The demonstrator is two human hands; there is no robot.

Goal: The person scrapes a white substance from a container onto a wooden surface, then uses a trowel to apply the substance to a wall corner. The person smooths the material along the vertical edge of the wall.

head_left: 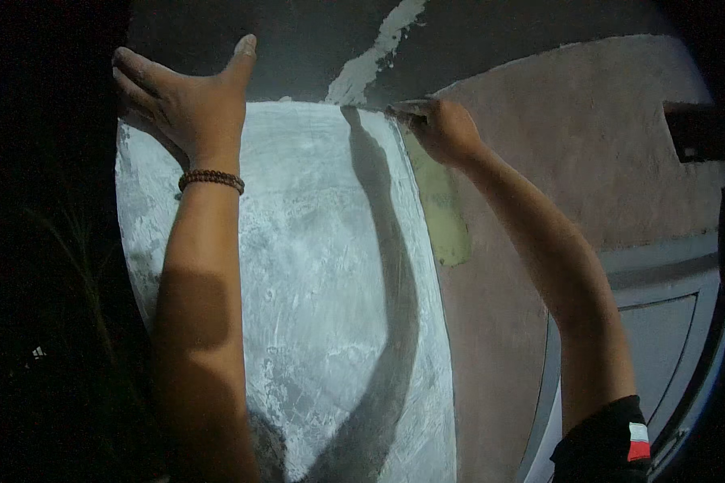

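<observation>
My left hand (192, 105) is raised to the top left of a pillar (314, 209) coated in whitish, streaky plaster. Its fingers are spread and the thumb points up; nothing shows in it. A beaded bracelet (211, 181) circles that wrist. At the pillar's upper right corner, my right hand (449, 133) is closed, its fingertips at the edge where the pillar meets the dark surface (258, 20) above. Something thin and greyish shows by those fingers, too dim to name. A rough pale plaster streak (370, 60) runs up the dark surface between my hands.
Right of the pillar stands a pinkish-brown wall (532, 137) with a yellowish-green patch (445, 213) beside the pillar edge. A dark rectangular opening (693, 133) and a grey panelled door (660, 346) are farther right. Darkness covers the left side, with faint plant stems.
</observation>
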